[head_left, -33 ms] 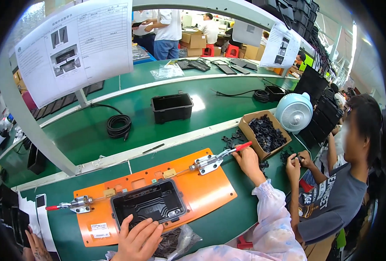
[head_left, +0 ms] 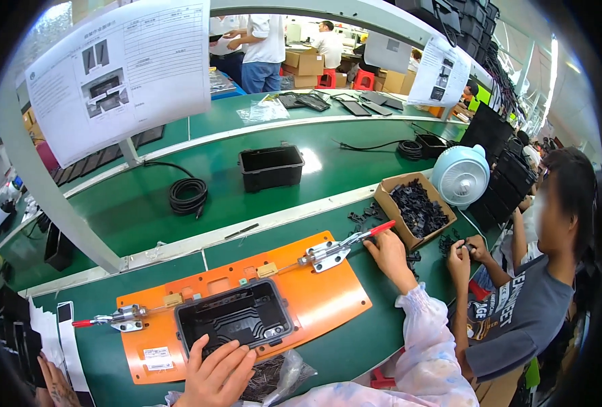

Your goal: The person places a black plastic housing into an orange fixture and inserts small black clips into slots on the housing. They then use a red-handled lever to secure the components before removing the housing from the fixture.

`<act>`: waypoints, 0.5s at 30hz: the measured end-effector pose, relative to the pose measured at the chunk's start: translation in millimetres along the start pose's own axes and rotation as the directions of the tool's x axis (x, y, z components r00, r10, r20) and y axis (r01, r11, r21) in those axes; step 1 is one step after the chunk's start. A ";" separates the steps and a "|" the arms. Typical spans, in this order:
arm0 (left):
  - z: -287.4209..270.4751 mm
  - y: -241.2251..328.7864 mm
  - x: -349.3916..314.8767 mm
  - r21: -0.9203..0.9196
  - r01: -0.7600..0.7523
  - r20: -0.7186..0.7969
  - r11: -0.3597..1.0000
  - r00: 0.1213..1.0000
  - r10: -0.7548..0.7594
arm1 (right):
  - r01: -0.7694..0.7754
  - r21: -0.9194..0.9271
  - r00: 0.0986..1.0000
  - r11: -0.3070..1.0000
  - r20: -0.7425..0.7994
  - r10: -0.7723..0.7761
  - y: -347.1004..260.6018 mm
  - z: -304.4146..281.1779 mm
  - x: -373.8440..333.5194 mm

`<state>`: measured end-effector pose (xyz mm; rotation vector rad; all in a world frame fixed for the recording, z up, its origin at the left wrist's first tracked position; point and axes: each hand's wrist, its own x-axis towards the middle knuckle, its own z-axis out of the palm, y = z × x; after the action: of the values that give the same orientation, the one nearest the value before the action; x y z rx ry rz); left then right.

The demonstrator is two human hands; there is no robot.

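A black plastic box, its open side up, sits on an orange fixture plate. My left hand lies over the box's near edge, fingers stretched out and holding nothing. At the plate's right, my right hand is closed round the red handle of a toggle clamp; part of the grip is hidden. The clamp's rod reaches toward a tan block by the box's far wall. A second toggle clamp, also red-handled, is at the plate's left end. My left hand hides part of the near rim.
A clear bag of screws lies in front of the plate. Beyond the right clamp stand a carton of small black parts and a blue fan. A coiled cable and another black box sit farther back. A co-worker is close on the right.
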<state>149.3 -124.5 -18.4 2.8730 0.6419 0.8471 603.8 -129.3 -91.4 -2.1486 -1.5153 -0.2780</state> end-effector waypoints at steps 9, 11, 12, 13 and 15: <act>-18.0 -5.0 -4.3 0.004 -0.092 -0.054 0.996 0.994 0.092 | -0.284 0.527 0.958 0.801 0.115 0.264 15.9 -26.5 -42.8; -25.9 -12.9 -11.1 0.022 -0.076 -0.070 0.997 0.994 0.078 | -0.434 0.768 0.887 0.471 0.272 0.374 7.7 -42.4 -50.2; -28.3 -16.5 -11.9 0.023 -0.066 -0.082 0.998 0.994 0.068 | -0.454 0.862 0.850 0.225 0.344 0.399 7.9 -49.7 -55.0; -31.1 -21.1 -10.4 0.043 -0.030 -0.106 0.999 0.994 0.035 | -0.454 0.888 0.836 0.077 0.394 0.382 -5.1 -61.3 -53.7; -35.5 -26.7 -14.3 0.052 0.022 -0.129 0.998 0.992 -0.015 | -0.426 0.892 0.855 -0.153 0.452 0.255 -33.6 -81.6 -51.9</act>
<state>109.6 -107.6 -0.7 2.8727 0.7124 1.0342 563.2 -204.2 -34.7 -1.0783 -0.5326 0.9790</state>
